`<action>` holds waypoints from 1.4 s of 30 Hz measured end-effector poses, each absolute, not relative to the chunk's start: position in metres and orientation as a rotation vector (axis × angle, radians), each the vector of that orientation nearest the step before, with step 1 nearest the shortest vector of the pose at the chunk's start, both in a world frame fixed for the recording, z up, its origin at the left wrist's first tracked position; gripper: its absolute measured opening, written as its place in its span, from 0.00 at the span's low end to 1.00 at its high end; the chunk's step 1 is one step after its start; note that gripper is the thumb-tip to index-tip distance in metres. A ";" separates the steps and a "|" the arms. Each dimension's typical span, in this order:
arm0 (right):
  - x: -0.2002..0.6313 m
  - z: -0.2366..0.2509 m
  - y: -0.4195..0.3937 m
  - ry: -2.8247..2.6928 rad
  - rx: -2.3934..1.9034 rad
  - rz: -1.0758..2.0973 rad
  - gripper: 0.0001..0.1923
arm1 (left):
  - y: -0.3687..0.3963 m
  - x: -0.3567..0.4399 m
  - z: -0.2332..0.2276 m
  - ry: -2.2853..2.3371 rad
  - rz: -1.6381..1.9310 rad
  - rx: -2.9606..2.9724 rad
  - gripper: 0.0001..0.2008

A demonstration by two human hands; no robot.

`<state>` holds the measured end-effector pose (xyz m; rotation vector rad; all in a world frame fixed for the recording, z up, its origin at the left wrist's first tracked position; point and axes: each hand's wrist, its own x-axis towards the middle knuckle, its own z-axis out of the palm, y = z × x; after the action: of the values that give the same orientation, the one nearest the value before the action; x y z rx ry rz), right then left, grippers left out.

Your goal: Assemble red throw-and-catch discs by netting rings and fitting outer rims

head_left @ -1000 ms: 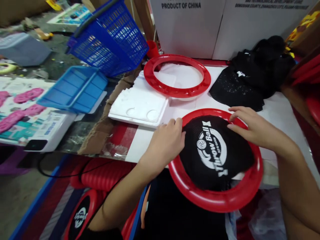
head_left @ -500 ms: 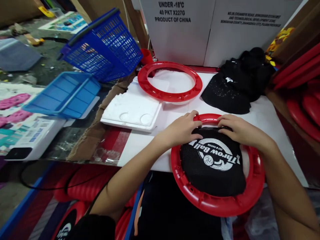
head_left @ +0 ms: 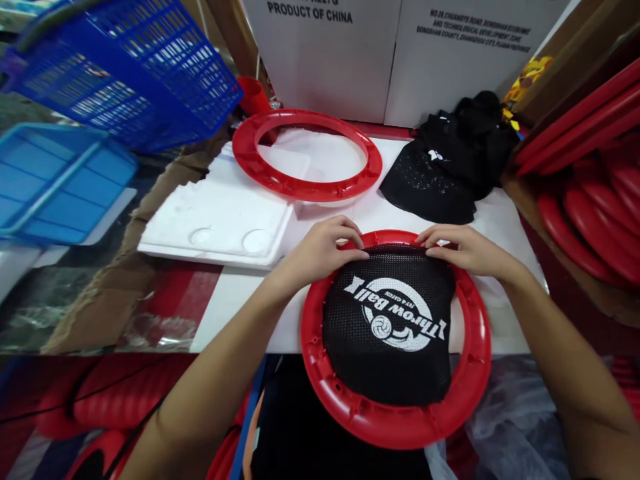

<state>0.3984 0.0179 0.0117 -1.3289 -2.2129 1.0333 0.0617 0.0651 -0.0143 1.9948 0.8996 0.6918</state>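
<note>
A red plastic ring [head_left: 395,427] lies tilted at the near edge of the white work surface. Inside it sits a black mesh net [head_left: 385,373] printed in white with "Throw Ball"; a gap shows between net and ring on the right. My left hand [head_left: 333,248] pinches the net's far edge at the upper left of the ring. At the upper right, my right hand [head_left: 457,250] has thumb and fingers closed on the same edge. A second red ring [head_left: 307,190], without a net, rests beyond my left hand. Black mesh nets [head_left: 430,187] are heaped behind my right hand.
White foam pieces [head_left: 215,217] lie left of the second ring. Further left are a blue basket [head_left: 135,80] and a light blue tray [head_left: 65,180]. A printed white carton [head_left: 330,73] stands at the back. Red rings [head_left: 595,207] are stacked on the right.
The view has shifted, so everything appears further left. My hands are further apart along the net's far edge, and the net's top now lies flatter against the ring.
</note>
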 end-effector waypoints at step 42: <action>0.404 -0.017 0.003 -2.036 -1.243 0.652 0.07 | 0.057 0.063 -0.007 0.775 0.560 2.378 0.09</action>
<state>0.4037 0.0034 -0.0167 -1.2431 -2.0365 0.6516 0.0627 0.0568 -0.0071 2.3784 0.7751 0.5598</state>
